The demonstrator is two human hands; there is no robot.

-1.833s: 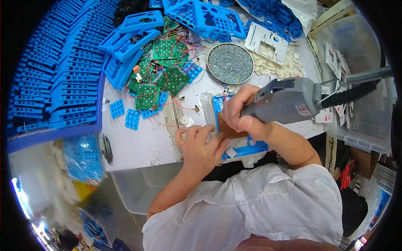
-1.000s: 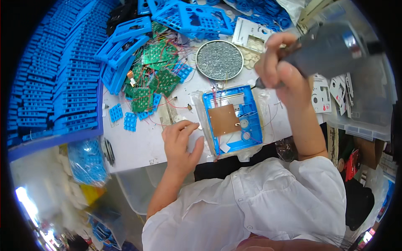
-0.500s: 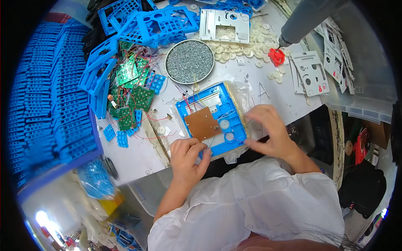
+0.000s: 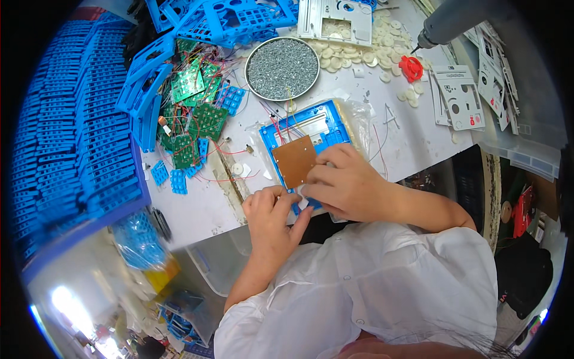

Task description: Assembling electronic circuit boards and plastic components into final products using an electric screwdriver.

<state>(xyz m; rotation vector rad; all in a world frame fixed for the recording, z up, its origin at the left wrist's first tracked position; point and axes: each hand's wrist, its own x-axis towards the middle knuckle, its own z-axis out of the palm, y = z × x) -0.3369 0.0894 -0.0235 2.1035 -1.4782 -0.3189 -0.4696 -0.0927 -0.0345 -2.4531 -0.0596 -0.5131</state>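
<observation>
Both hands on blue frame (image 4: 311, 128) on bench (image 4: 412, 134): right hand (image 4: 344, 182) pressing brown board (image 4: 294, 161), left hand (image 4: 269, 209) apparently pinching frame edge.

Matt blue plastic frame (image 4: 311, 128), brown board (image 4: 294, 161) (dull), metal screws (image 4: 282, 67).

A blue plastic frame (image 4: 311, 134) with a brown circuit board (image 4: 294, 160) laid on it is held at the near edge of the white counter (image 4: 418, 137). The right hand (image 4: 344, 182) is pressed on the board's corner; the left hand (image 4: 272, 209) appears to grip the frame's lower edge. A round dish of screws (image 4: 282, 68) is set just behind.
</observation>
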